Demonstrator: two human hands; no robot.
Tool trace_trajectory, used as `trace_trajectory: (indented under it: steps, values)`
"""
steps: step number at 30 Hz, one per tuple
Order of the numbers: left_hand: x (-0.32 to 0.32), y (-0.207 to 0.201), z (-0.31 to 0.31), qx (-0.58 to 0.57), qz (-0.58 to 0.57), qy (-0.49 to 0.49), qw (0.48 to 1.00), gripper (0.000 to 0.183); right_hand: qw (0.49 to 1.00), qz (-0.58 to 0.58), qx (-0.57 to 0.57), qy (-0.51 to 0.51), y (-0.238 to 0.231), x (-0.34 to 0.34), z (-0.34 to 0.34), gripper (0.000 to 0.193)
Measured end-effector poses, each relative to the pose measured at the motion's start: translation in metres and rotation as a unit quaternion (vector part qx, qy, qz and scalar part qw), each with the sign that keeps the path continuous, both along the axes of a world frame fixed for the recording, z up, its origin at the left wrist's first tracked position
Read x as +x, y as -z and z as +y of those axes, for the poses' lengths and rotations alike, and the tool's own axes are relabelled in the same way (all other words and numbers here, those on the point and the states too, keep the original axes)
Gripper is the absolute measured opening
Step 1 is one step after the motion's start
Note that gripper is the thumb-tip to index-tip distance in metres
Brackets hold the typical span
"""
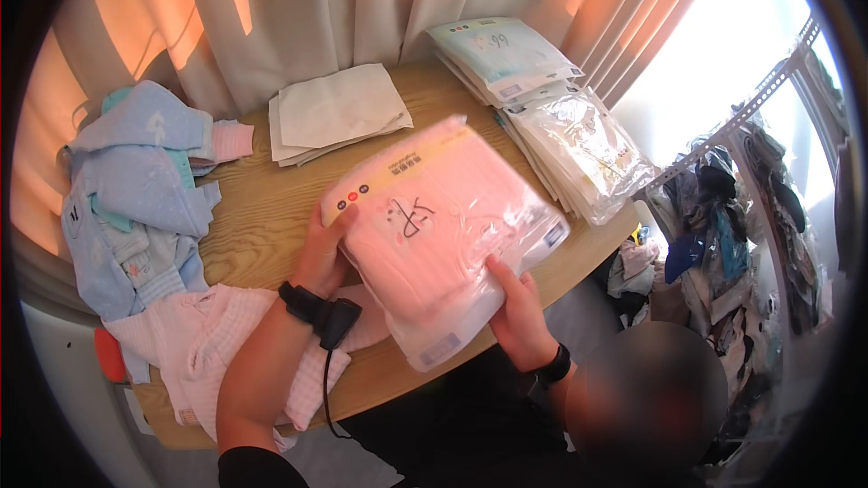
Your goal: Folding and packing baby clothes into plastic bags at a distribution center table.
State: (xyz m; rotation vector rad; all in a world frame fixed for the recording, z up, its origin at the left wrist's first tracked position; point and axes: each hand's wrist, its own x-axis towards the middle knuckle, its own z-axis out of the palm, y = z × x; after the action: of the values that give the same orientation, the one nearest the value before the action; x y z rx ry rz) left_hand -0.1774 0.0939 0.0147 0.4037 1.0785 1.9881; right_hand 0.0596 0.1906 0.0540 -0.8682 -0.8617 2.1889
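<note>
Between both hands I hold a clear plastic garment bag (452,226) with folded pink clothing inside, tilted above the wooden table (258,230). My left hand (324,248) grips its left edge, thumb on the front and the other fingers mostly behind. My right hand (520,312) pinches the lower right side, thumb on top. Under my left forearm lies a pale pink checked garment (212,334), spread loosely at the table's near left. Blue and light-coloured baby clothes (140,181) are heaped beyond it.
A stack of white paper sheets (339,108) lies at the back. Bagged garments (506,54) and more clear packages (579,145) are piled at the far right. A metal rack (750,108) with many bagged clothes stands right of the table. Curtains (307,9) hang behind.
</note>
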Motion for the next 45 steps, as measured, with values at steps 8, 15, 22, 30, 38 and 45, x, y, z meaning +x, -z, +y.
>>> trace_trajectory:
  steps: [8,15,22,30,38,45]
  values:
    - [0.004,0.001,-0.005,0.098,-0.043,0.114,0.988,0.092,0.962,0.074,0.256,0.061,-0.103,-0.032,0.064,0.037]
    - [-0.001,-0.001,0.001,0.05,-0.034,0.13,0.99,0.056,0.972,0.104,0.174,0.121,-0.123,-0.098,0.283,0.024]
    - [-0.002,0.0,-0.001,-0.02,-0.079,0.137,0.987,0.044,0.921,-0.256,0.291,-0.031,-0.073,-0.127,0.387,0.023]
    - [0.003,0.004,0.003,-0.024,-0.07,0.178,0.981,0.039,0.91,-0.275,0.298,0.089,-0.054,-0.145,0.412,0.017]
    - [-0.001,0.001,0.007,-0.031,-0.057,0.198,0.978,0.037,0.893,-0.331,0.286,0.105,-0.068,-0.138,0.428,0.023]
    - [0.005,-0.004,0.006,-0.064,-0.028,0.209,0.975,0.03,0.891,-0.354,0.284,-0.004,-0.119,-0.107,0.366,0.056]
